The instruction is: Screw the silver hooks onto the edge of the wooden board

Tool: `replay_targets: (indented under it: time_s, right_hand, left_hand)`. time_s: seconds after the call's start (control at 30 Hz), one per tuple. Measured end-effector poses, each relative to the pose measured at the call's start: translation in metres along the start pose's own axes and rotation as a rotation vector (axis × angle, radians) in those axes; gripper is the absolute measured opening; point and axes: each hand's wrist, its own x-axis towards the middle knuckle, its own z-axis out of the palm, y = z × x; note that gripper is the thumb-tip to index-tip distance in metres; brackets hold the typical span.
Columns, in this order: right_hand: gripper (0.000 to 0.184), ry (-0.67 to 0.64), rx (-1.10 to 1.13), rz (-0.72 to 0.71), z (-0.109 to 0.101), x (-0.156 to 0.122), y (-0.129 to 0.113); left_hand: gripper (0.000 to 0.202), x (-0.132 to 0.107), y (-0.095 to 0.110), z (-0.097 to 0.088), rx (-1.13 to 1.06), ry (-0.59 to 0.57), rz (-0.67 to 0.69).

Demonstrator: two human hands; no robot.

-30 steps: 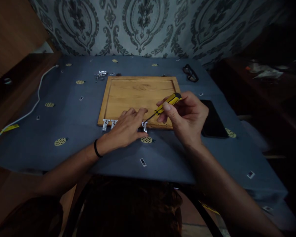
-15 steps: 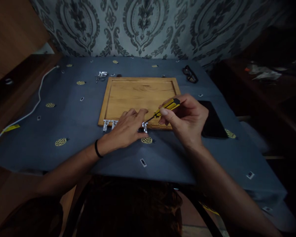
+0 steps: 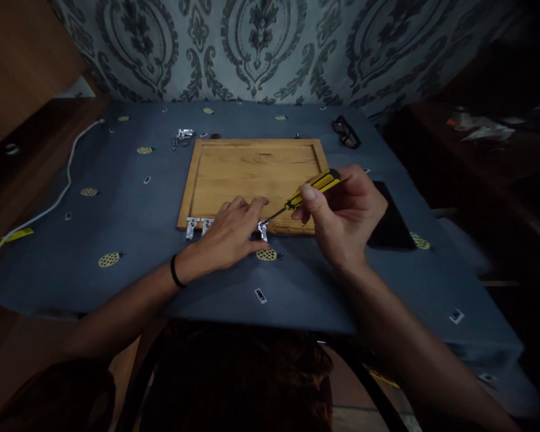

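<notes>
A wooden panel [image 3: 234,174] with a raised frame lies flat, several metal hinges along its near edge. My right hand [image 3: 348,216] is closed round the yellow and black handle of a screwdriver [image 3: 315,187]. The screwdriver slants down to the left, its tip at a hinge [image 3: 263,231] near the middle of that edge. Across the panel's near edge lies my left hand [image 3: 234,231], fingers spread and thumb beside the same hinge. Left of this hand sits another hinge [image 3: 191,228]; one more [image 3: 206,225] is partly covered by the hand.
Loose hinge parts and screws [image 3: 183,137] lie beyond the panel's far left corner. Dark glasses [image 3: 346,132] are at the back right. A black tablet-like slab [image 3: 391,222] lies behind my right hand. A white cable [image 3: 69,174] runs along the left of the blue tablecloth [image 3: 135,210].
My right hand and the screwdriver handle have shifted slightly right and up, while the tip stays at the hinge. My left hand stays in place on the panel. The view has moved a little.
</notes>
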Motion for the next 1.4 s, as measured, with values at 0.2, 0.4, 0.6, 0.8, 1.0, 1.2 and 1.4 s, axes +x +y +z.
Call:
replay_targets:
  time_s: [0.2, 0.4, 0.6, 0.8, 1.0, 1.2, 1.4]
  right_hand:
    - [0.041, 0.003, -0.038, 0.021, -0.0007, -0.0013, 0.0031]
    - [0.039, -0.054, -0.048, 0.045, -0.0011, -0.0007, 0.0023]
    - [0.029, -0.152, -0.018, 0.064, -0.0054, 0.0008, -0.0014]
    - [0.026, -0.202, -0.021, 0.033, -0.0072, 0.0008, -0.0017]
    - [0.043, -0.028, 0.01, -0.04, -0.0006, 0.0, 0.0024]
    - [0.036, 0.109, 0.062, -0.162, 0.0005, 0.0052, 0.0022]
    - [0.04, 0.023, 0.046, -0.062, 0.0004, 0.0033, 0.0037]
  left_hand:
    - [0.07, -0.0004, -0.0004, -0.0005, -0.007, -0.005, -0.001]
    - [0.072, 0.0008, 0.0001, -0.0003, 0.016, -0.013, -0.006]
    - [0.074, 0.0011, -0.0011, 0.0008, 0.017, -0.012, 0.009]
    - [0.07, 0.0002, -0.002, 0.0011, 0.025, 0.008, 0.014]
    - [0.075, 0.0011, -0.0019, 0.0021, 0.021, -0.003, 0.012]
    - [0.07, -0.0008, -0.0048, 0.0047, 0.001, 0.025, 0.025]
    - [0.074, 0.0008, -0.0036, 0.0028, 0.004, 0.016, 0.021]
